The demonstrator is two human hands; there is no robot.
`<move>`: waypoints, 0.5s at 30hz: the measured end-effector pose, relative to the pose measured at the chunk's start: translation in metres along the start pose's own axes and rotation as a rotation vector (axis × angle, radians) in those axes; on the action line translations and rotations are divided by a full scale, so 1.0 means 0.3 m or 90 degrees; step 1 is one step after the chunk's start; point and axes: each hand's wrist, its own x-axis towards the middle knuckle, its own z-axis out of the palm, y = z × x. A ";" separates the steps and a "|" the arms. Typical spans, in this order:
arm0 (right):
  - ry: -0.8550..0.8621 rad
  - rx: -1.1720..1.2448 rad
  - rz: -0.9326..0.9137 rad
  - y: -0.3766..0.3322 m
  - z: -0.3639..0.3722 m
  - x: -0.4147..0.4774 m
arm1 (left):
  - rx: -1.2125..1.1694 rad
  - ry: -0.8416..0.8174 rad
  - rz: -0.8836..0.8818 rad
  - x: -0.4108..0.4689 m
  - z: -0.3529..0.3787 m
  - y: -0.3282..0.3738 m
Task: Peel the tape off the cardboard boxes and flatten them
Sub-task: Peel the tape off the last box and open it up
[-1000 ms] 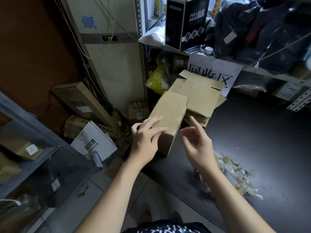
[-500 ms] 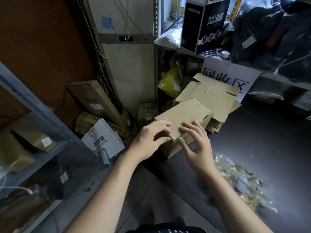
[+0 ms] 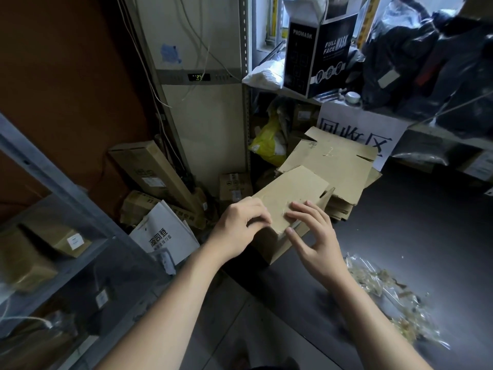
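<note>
Small brown cardboard box (image 3: 293, 190) sits on near-left corner of dark table (image 3: 432, 236), touching the stack of flattened brown cardboard sheets (image 3: 336, 158) behind it. Left hand (image 3: 240, 228) grips box's near top edge, fingers curled. Right hand (image 3: 317, 236) has fingers spread, tips pressing on the box top, thumb at the front edge. Heap of crumpled clear tape (image 3: 386, 297) lies on the table to the right.

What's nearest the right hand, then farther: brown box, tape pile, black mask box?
1. Brown box, touching the right hand.
2. Tape pile, on the table to its right.
3. Black mask box, up high at the back.
</note>
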 end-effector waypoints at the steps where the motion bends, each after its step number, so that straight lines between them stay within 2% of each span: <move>1: -0.003 -0.002 0.002 0.003 -0.002 0.003 | 0.014 -0.007 0.014 0.001 -0.008 0.004; 6: -0.023 -0.014 0.013 -0.011 -0.006 0.007 | 0.068 -0.007 0.054 -0.041 -0.023 0.016; 11: -0.004 -0.094 -0.010 -0.047 0.021 0.030 | 0.090 0.007 -0.028 -0.073 -0.044 0.027; 13: 0.027 -0.126 -0.025 -0.057 0.045 0.029 | 0.139 -0.006 -0.056 -0.071 -0.047 0.036; 15: 0.061 -0.153 -0.033 -0.065 0.067 0.025 | 0.183 0.025 -0.056 -0.070 -0.033 0.037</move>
